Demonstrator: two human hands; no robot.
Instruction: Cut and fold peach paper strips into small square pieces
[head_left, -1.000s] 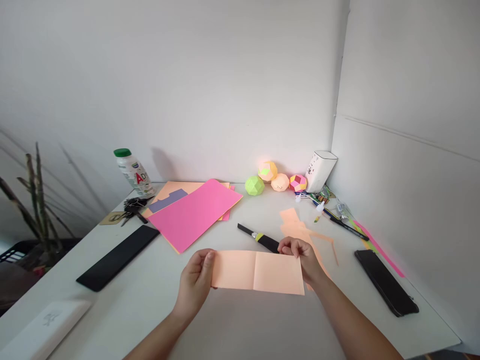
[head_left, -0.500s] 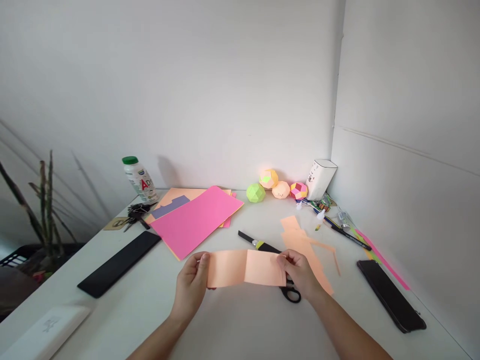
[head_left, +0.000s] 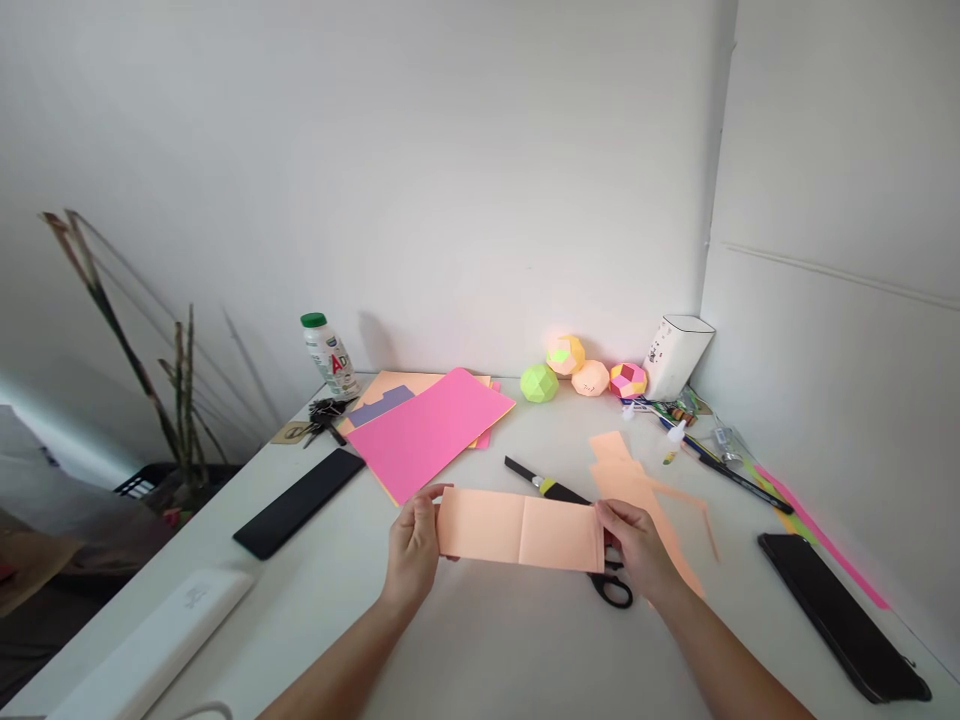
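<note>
A peach paper strip [head_left: 484, 525] with a crease across its middle is stretched between my hands above the table. My left hand [head_left: 414, 545] pinches its left end, thumb in front. At the right end, my right hand [head_left: 634, 545] grips the edge, where a narrow fold line shows. Behind the strip and my right hand lie black scissors [head_left: 616, 592], partly hidden, and a black-handled craft knife [head_left: 559, 489] with a yellow-green band. Peach paper offcuts [head_left: 637, 487] lie just beyond my right hand.
Pink paper [head_left: 431, 435] tops a stack at the back. Several paper polyhedra [head_left: 539, 383] stand by the wall, near a white box [head_left: 677, 358]. A white bottle [head_left: 330, 358], a black bar [head_left: 300, 503] and a white power strip [head_left: 161, 640] are left; a black case [head_left: 844, 615] is right.
The view has swung left, so everything sits further right. The paper strip is held flatter, its middle crease less bent, with both hands still on its ends.
</note>
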